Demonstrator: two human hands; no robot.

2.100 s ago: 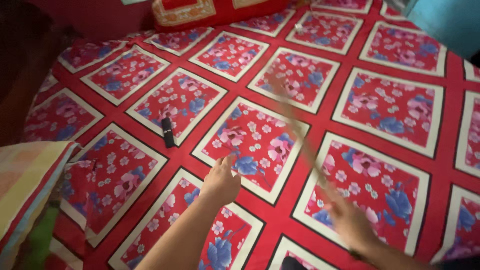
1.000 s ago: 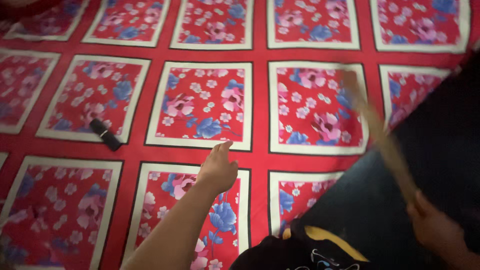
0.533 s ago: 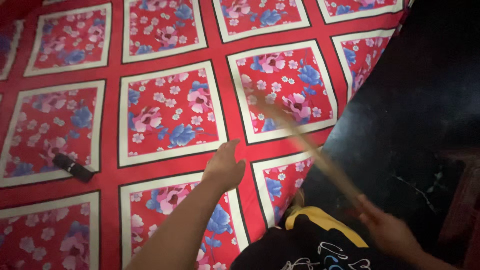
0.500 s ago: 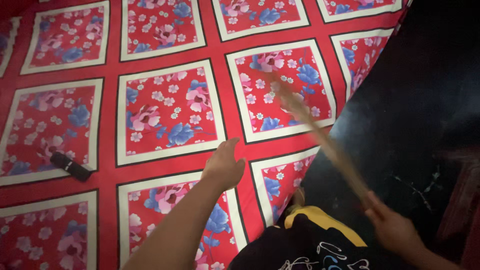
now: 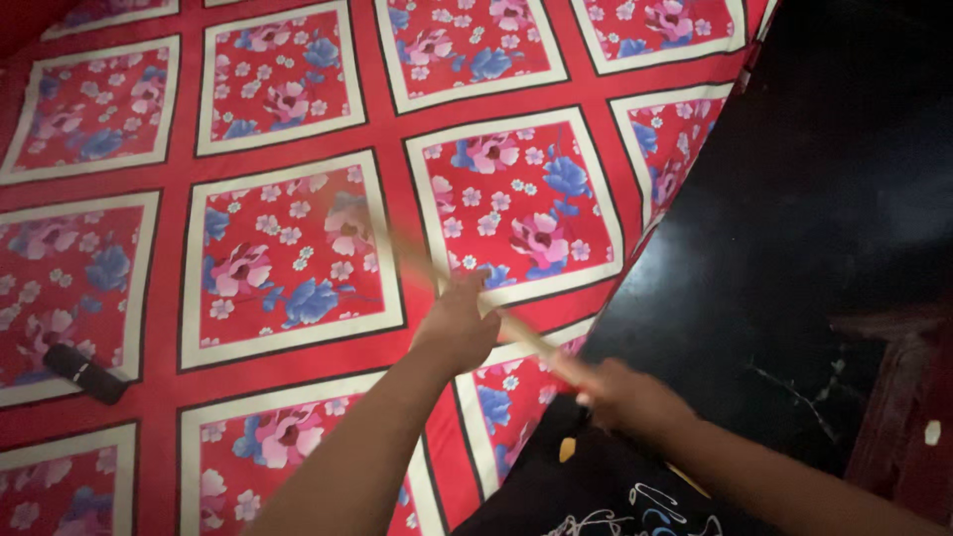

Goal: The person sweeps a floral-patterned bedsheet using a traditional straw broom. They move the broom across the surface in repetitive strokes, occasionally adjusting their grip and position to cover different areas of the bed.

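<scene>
Overhead, right hand [image 5: 627,395] clenched round blurred stick [image 5: 467,294], left hand [image 5: 459,320] flat on red floral bedsheet [image 5: 298,129].

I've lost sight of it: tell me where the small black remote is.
The small black remote lies at the head view's far left on the red floral bedsheet, well left of both hands.

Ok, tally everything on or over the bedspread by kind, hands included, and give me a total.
Hands: 2, the left hand on the red floral bedspread and the right hand gripping the stick
Thin wooden stick: 1, blurred
Small black remote-like device: 1
Total: 4
</scene>
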